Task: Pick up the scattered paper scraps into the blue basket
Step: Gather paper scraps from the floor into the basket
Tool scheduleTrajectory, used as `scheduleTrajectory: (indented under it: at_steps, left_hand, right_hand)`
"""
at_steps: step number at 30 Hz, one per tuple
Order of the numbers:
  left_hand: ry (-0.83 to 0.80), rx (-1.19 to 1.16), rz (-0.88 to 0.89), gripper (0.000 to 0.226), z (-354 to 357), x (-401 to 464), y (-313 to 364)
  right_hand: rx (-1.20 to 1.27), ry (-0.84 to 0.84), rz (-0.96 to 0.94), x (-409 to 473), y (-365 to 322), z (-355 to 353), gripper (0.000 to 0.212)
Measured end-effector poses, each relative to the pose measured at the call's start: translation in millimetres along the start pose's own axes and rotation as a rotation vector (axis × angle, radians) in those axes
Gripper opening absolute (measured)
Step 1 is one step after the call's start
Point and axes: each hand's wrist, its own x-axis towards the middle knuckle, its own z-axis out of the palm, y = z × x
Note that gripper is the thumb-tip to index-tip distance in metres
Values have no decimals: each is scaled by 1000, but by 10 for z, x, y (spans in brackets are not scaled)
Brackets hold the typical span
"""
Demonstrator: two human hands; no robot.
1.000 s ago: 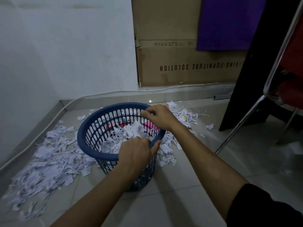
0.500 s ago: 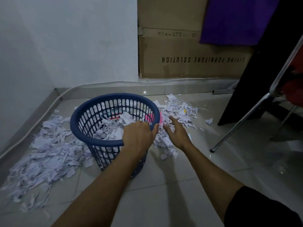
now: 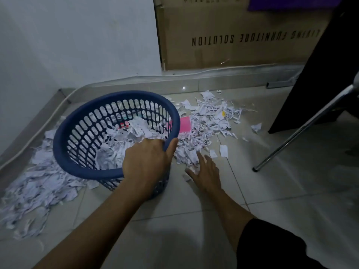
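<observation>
Gripping the near rim of the blue basket (image 3: 81,121), the left hand (image 3: 144,161) has its fingers curled over the edge and its thumb along the outside — most likely to steady the light plastic tub and keep its mouth tipped toward the person while the other hand gathers. The basket stands on the tiled floor (image 3: 291,200) near the wall corner, already partly filled with white shreds. The right hand (image 3: 206,171) lies flat and spread, fingers straight, holding nothing; its fingertips touch the near edge of the paper scraps (image 3: 206,121) heaped just right of the basket, a posture that suits raking a bunch together before lifting it. A second, wider spread of scraps (image 3: 38,183) lies on the floor to the basket's left, along the skirting, so much of the job seems left. A pink card (image 3: 185,124) sits among the right-hand pile, touching the basket's side. Behind, a cardboard box (image 3: 233,22) leans against the wall with its print upside down — it reads "LIVING FURNITURE SOLUTION". A chair leg (image 3: 303,129) slants down at the right.
</observation>
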Motion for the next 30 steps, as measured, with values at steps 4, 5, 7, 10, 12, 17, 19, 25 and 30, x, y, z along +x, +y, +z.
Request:
scheduleTrajectory:
  at_steps: [4,5,7,10,12,17,19,25,30]
  left_hand:
    - [40,46,2,70,13,17,-5]
    - [48,54,3,70,9,42,-13]
    - [58,77,3,69,11,95,-23]
    - [56,85,-6,69,35,147,-16]
    - [48,69,-12,69,39,178,-11]
    - [46,42,-12,70,34,191,-28]
    - [53,61,-3,70,21,143,-54]
    - [39,103,0,71,-9,32,-59]
    - [46,106,-14,69,-66,56,-19]
  right_hand:
    - [-33,12,-57,56,44,234,89]
    - [-45,23,-62,85,54,283,89]
    - [-48,40,-78,169,53,375,89]
    - [-85,63,-87,318,29,494,85]
    - [-161,78,-91,391,36,585,81]
    - [-394,203,-174,427,83,634,46]
    - [-433,235,-193,400,115,563,30]
    - [-264,134,-217,332,301,356,21]
    - [102,110,-42,283,345,-9,22]
